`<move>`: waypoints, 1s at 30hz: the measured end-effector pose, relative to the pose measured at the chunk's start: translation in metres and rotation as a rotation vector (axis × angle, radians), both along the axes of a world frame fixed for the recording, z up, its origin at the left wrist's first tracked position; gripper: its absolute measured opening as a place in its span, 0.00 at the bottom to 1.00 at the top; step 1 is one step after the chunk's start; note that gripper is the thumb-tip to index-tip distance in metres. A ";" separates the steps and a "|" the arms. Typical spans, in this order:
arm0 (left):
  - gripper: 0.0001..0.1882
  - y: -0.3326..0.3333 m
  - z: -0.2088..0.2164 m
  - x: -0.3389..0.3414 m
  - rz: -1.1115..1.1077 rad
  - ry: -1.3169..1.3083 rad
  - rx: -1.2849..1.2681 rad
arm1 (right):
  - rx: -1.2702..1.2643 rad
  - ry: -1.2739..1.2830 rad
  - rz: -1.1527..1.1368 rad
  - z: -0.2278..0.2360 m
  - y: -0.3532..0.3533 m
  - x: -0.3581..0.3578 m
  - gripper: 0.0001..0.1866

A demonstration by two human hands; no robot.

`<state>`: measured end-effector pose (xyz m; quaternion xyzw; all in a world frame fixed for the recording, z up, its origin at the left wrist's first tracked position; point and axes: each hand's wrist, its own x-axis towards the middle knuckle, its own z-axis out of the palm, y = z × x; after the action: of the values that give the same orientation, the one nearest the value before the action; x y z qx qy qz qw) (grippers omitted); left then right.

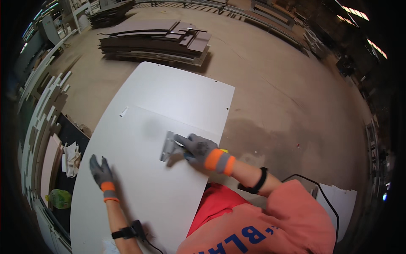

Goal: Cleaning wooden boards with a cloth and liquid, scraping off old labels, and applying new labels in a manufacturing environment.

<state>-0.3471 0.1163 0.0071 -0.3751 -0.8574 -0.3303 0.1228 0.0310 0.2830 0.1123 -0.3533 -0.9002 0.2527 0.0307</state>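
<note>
A large white panel (144, 199) lies flat in front of me, with a thin edge line across it and a lighter white part (182, 91) beyond. My right hand (199, 148), in a grey glove with an orange cuff, is closed around the handle of a scraper (168, 146). Its wide, flat metal blade is at the panel's surface, over the middle; whether it touches is hard to tell. My left hand (101, 171), gloved alike, is at the panel's left edge with fingers stretched out and nothing in them. A small white label (123, 111) is on the panel.
A stack of brown boards (156, 40) sits on the floor beyond the panel. At left are a white cloth (72, 158), a green-tinted plastic bottle (60, 199) and several stacked white strips (42, 114). A roller conveyor (203, 5) runs along the back. A black cable (325, 194) loops at right.
</note>
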 end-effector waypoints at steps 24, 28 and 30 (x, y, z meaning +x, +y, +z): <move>0.16 0.014 0.004 0.003 0.041 -0.058 -0.287 | 0.035 -0.560 -0.043 0.018 0.026 0.091 0.24; 0.15 0.012 0.003 0.002 0.054 -0.029 -0.292 | 0.016 -0.596 0.056 0.019 0.045 0.056 0.26; 0.15 0.014 0.002 0.003 0.075 -0.024 -0.300 | 0.016 -0.648 0.102 0.024 0.057 0.033 0.27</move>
<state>-0.3440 0.1305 0.0092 -0.3530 -0.9119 -0.1982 0.0673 0.0638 0.3399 0.1363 -0.3695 -0.8816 0.1214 -0.2674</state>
